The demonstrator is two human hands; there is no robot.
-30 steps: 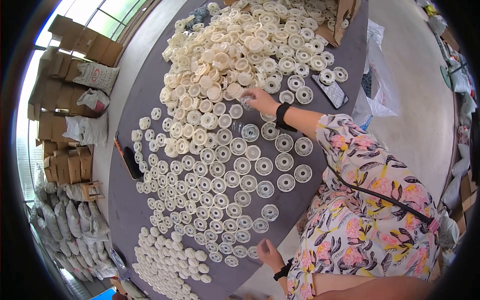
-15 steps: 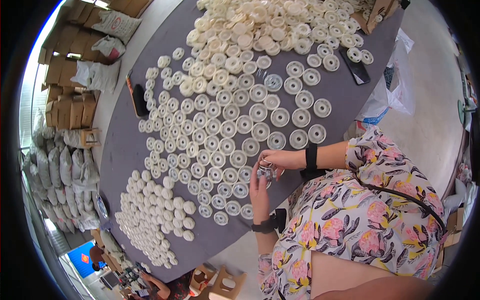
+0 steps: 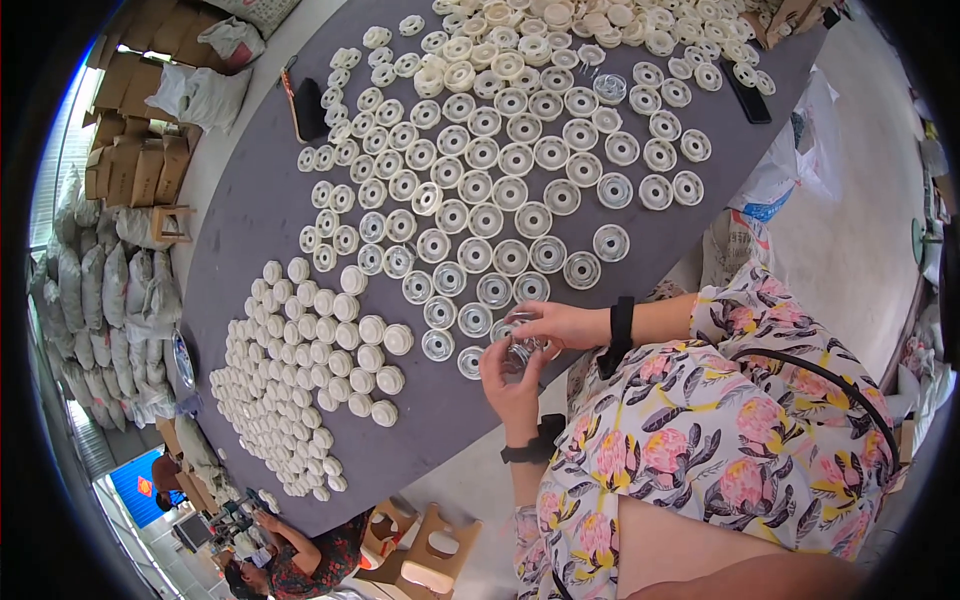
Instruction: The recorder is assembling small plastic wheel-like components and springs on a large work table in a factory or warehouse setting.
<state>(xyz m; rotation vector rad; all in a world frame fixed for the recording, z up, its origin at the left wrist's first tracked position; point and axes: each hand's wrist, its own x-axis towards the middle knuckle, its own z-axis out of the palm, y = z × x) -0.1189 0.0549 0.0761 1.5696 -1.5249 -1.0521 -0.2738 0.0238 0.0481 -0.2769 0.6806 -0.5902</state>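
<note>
Two-handed handling of shiny rings at the near edge of a grey table (image 3: 250,225). The right hand (image 3: 562,325), which one second ago reaches up to the pale heap (image 3: 560,14), is now drawn back to the near side and meets the left hand (image 3: 512,395), which at that time stands apart and without a part. Half a second ago the hands are already together; now their fingertips are a little more spread around the shiny rings (image 3: 522,350). Both hands are partly closed, thumbs and fingers curved about these rings; the exact number held cannot be told. The change suggests that the work has passed from fetching to manipulation between the fingers. The held rings are above the nearest of the white ring parts (image 3: 485,207), several of which show a bright metallic circle, while others are plain. A shiny coil (image 3: 610,88) lies apart from the hands, toward the heap. The view has also shifted, bringing the domed white parts (image 3: 310,328) and a co-worker (image 3: 310,545) more fully into the lower left.
</note>
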